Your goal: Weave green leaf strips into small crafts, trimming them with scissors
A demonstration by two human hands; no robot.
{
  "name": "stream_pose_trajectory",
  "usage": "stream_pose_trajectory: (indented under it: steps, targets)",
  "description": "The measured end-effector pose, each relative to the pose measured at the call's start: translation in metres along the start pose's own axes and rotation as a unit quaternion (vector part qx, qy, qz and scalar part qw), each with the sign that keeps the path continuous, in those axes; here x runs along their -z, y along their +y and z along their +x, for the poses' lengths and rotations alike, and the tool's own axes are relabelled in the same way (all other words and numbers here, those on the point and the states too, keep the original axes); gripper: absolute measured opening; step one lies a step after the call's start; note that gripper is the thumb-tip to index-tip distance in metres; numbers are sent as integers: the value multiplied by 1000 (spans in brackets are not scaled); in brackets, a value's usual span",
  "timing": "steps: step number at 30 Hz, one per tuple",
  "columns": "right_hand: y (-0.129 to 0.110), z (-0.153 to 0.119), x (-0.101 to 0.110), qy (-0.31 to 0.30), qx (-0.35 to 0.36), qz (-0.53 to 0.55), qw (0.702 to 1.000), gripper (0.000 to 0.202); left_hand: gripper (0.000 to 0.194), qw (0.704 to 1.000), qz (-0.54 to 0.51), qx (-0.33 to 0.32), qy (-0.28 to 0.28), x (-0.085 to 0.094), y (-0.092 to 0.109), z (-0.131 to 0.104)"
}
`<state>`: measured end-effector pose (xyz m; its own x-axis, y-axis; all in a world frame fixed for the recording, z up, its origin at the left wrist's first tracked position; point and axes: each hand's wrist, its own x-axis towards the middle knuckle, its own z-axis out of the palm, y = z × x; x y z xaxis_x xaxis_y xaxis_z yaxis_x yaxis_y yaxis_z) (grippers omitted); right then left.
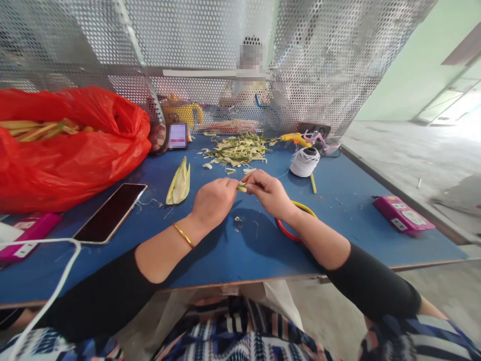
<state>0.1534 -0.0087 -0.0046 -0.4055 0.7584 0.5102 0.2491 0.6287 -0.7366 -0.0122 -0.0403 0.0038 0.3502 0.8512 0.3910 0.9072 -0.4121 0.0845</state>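
Observation:
My left hand and my right hand meet above the middle of the blue table, both closed. Between their fingertips they pinch a short pale yellow-green plant piece; most of it is hidden by the fingers. Just beyond lies a loose pile of yellow-green plant strips. Left of my left hand rests a pointed bundle of pale leaves. A red and yellow ring lies partly under my right wrist. Further right stands a white thread spool, with a thin yellow-green stick beside it.
A big red plastic bag of long plant pieces fills the left. Before it lie a dark-screened phone, a magenta box and a white cable. Another magenta box sits right. A perforated metal screen stands behind the table.

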Motion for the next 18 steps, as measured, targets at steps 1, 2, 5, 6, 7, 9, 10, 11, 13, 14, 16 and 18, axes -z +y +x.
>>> stream_pose_trajectory:
  steps: [1,2,5,6,7,9,10,11,13,14,16,18]
  targets:
    - [4,1,-1,-7,-17,8,1000,19,24,999,35,-10,-24,1,2,-1]
    - [9,1,-2,-19,-42,16,999,19,24,997,58,-16,-52,1,3,-2]
    - [19,2,-5,-69,-117,31,990,14,22,990,63,-21,-126,0,7,-5]
    - [22,2,-6,-84,-132,31,987,13,22,989,50,-23,-140,-1,6,-5]
    - [23,2,-6,-96,-141,27,985,12,23,988,33,-23,-150,-1,4,-5]
    - [24,2,-5,-112,-139,7,984,12,28,986,-9,-14,-166,0,-3,-2]
    - [23,2,-4,-118,-132,-7,984,12,30,983,-36,0,-181,1,-8,0]
    - [22,2,-3,-124,-125,-23,984,13,29,979,-66,16,-194,2,-13,3]
    - [21,3,-2,-136,-111,-54,983,13,25,973,-122,36,-191,1,-23,8]
    - [21,3,-2,-140,-104,-66,982,13,26,970,-146,42,-188,1,-27,10]
    - [21,2,-2,-147,-92,-80,982,13,26,966,-173,55,-186,-1,-32,12]
    - [21,2,-2,-152,-84,-84,981,14,25,966,-169,64,-184,-2,-31,12]
